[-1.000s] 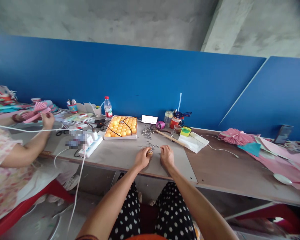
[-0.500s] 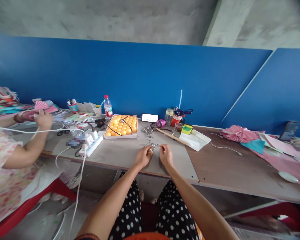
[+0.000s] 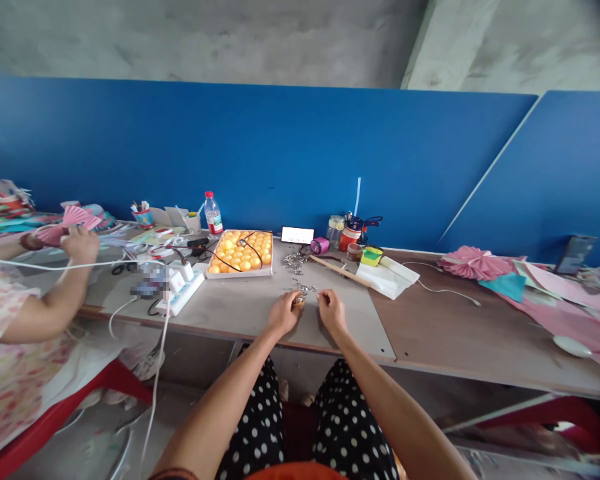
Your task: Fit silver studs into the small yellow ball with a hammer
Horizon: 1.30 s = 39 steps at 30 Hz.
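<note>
My left hand (image 3: 284, 315) rests at the front of the grey work board, fingers curled round a small shiny silver-and-orange piece (image 3: 299, 301) whose kind I cannot make out. Just to its right, my right hand (image 3: 331, 310) is closed in a pinch; whatever is between the fingertips is too small to name. Beyond both hands lie a few loose silvery bits (image 3: 307, 289). Farther back is a larger heap of the same small silvery pieces (image 3: 294, 261).
A shallow box of orange balls (image 3: 240, 273) with a black cord across it sits left. Nearby are a power strip (image 3: 183, 297) and a bottle (image 3: 213, 217). A wooden stick (image 3: 341, 272) and white paper (image 3: 386, 281) lie right. At far left a co-worker's hand (image 3: 81, 244) holds folded pink paper.
My view shifts slightly. My hands stay nearly in place, with the right fingertips now a little farther from the loose silvery bits. The co-worker's hand and pink paper shift slightly left.
</note>
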Motion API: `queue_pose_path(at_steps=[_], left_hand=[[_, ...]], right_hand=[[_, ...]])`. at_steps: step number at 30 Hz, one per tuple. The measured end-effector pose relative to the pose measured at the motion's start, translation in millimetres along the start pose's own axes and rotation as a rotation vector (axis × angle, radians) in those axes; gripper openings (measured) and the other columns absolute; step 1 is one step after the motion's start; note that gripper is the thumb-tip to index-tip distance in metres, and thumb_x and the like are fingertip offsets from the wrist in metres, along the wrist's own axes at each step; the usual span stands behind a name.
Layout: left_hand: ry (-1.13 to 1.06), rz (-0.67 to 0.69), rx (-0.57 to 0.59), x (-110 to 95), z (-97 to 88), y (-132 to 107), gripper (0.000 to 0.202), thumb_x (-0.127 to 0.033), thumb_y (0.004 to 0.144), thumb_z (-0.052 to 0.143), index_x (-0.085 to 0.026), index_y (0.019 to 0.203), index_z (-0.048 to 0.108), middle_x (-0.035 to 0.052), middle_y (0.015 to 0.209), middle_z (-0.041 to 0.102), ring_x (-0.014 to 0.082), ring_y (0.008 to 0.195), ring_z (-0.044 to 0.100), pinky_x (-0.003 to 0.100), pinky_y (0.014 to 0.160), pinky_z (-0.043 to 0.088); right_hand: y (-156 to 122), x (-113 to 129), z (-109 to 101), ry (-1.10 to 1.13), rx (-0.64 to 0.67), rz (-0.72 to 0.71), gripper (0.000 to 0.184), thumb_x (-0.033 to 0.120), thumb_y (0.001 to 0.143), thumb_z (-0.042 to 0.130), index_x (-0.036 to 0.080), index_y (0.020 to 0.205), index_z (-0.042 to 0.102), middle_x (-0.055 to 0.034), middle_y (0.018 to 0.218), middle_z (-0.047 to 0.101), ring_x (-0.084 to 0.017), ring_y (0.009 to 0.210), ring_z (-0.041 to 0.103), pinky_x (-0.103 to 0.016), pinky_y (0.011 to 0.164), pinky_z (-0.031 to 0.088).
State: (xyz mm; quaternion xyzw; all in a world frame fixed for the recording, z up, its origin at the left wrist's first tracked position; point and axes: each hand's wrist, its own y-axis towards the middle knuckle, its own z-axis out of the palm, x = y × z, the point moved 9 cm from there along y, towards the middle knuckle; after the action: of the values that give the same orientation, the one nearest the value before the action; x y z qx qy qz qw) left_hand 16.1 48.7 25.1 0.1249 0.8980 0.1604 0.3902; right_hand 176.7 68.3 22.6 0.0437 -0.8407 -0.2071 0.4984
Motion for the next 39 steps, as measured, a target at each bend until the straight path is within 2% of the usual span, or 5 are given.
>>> queue_pose_path(at_steps=[9, 14, 22, 31, 39], left_hand=[[0.005, -0.01, -0.002, 0, -0.8, -1, 0.035, -0.019, 0.077, 0.054, -0.021, 0.112, 0.056, 0.006, 0.11, 0.063, 0.0203, 0.103, 0.057, 0.034, 0.091, 0.044], [-0.012, 0.004, -0.005, -2, -2.3, -1, 0.034, -0.021, 0.078, 0.054, -0.021, 0.112, 0.057, 0.006, 0.109, 0.063, 0.0201, 0.102, 0.057, 0.033, 0.09, 0.044], [-0.091, -0.067, 0.022, 1, -2.1, -1, 0.038, -0.014, 0.076, 0.053, -0.021, 0.114, 0.055, 0.0051, 0.113, 0.062, 0.0195, 0.104, 0.056, 0.034, 0.092, 0.043], [-0.133, -0.073, 0.009, -3, -6.1, -3, 0.034, -0.023, 0.081, 0.053, -0.022, 0.115, 0.053, 0.0054, 0.116, 0.061, 0.019, 0.106, 0.056, 0.034, 0.094, 0.043], [-0.162, -0.136, 0.001, 0, -6.5, -4, 0.033, -0.021, 0.08, 0.053, -0.021, 0.113, 0.051, 0.0058, 0.114, 0.061, 0.0186, 0.104, 0.057, 0.034, 0.092, 0.044]], right_hand=[[2, -5, 0, 0.066, 0.006, 0.03, 0.022, 0.036, 0.071, 0.046, 0.018, 0.074, 0.059, -0.0065, 0.075, 0.064, -0.02, 0.072, 0.057, -0.03, 0.07, 0.041], [6, -6, 5, 0.136, 0.048, 0.062, 0.025, 0.039, 0.071, 0.05, 0.017, 0.075, 0.061, -0.005, 0.071, 0.064, -0.018, 0.067, 0.055, -0.028, 0.063, 0.041], [5, 9, 24, 0.452, 0.177, 0.216, 0.021, 0.034, 0.066, 0.055, 0.017, 0.078, 0.06, 0.0054, 0.05, 0.048, -0.01, 0.046, 0.04, -0.023, 0.047, 0.032], [-2, -10, 43, 0.623, 0.25, 0.334, 0.017, 0.029, 0.064, 0.057, 0.018, 0.077, 0.06, 0.0053, 0.055, 0.051, -0.008, 0.047, 0.038, -0.023, 0.048, 0.03], [-4, -2, 45, 0.669, 0.336, 0.357, 0.016, 0.027, 0.061, 0.061, 0.018, 0.075, 0.059, 0.0036, 0.063, 0.055, -0.008, 0.051, 0.04, -0.022, 0.051, 0.033]])
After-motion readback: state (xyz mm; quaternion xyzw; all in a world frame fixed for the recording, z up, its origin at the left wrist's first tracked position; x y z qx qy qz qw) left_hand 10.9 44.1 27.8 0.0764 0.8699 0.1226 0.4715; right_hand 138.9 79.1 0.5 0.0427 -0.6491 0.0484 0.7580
